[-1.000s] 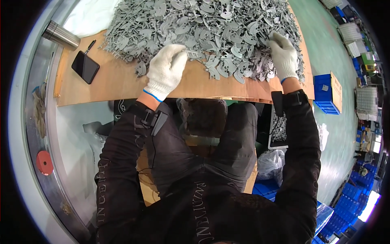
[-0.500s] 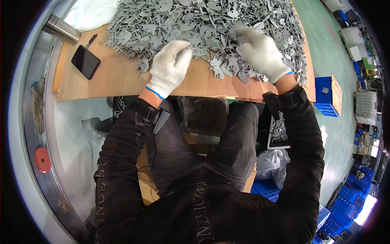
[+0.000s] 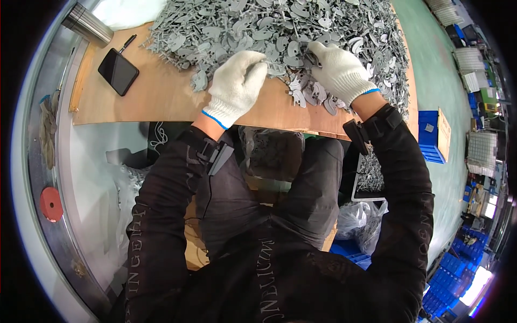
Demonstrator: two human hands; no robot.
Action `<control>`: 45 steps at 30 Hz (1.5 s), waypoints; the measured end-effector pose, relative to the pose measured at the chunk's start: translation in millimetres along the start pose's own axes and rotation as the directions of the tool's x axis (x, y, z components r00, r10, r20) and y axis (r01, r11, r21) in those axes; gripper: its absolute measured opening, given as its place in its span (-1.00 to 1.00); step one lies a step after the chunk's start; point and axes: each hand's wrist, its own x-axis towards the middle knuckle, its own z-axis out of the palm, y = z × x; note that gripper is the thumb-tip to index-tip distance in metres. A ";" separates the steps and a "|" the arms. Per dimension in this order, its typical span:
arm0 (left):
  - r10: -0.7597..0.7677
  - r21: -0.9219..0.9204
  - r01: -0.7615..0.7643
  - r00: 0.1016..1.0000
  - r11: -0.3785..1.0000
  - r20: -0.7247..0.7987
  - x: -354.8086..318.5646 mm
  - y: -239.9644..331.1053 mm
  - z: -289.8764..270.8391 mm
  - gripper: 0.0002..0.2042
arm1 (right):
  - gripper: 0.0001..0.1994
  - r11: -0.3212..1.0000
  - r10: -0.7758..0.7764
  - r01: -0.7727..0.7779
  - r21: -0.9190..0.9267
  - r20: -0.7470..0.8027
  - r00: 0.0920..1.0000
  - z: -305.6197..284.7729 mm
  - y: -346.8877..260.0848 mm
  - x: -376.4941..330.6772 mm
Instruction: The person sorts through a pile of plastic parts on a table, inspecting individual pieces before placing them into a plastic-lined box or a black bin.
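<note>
I see 2 gloved hands working at the near edge of the pile of grey plastic parts (image 3: 280,32), which covers the far half of the wooden bench (image 3: 161,97). The left hand (image 3: 237,86) is curled, fingertips pinching into the parts at the pile's near edge; whether it holds 1 piece, I cannot tell. The right hand (image 3: 339,70) rests on the pile, fingers closed on 1 flat grey piece. I judge these parts light, stiff, thin and prone to tangle; grip each by its broad flat blade. Left of the pile lie a black phone (image 3: 118,71) and a steel cylinder (image 3: 86,24).
</note>
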 end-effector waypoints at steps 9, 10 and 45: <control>0.023 0.000 -0.023 1.000 1.000 -0.005 0.4 -2.3 0.8 -0.86 | -0.66 0.793 0.112 -0.048 0.607 -0.069 0.991 -1.2 23.2 -0.9; 0.022 -0.021 -0.023 1.000 1.000 -0.016 1.0 -2.1 1.4 -0.87 | -0.71 0.733 0.126 -0.047 0.678 -0.067 0.990 -3.4 25.8 -1.6; -0.008 -0.034 0.007 0.999 0.999 -0.041 1.2 -1.9 3.0 -0.87 | -0.74 -0.046 0.047 -0.229 0.972 0.231 0.972 -13.1 32.7 11.2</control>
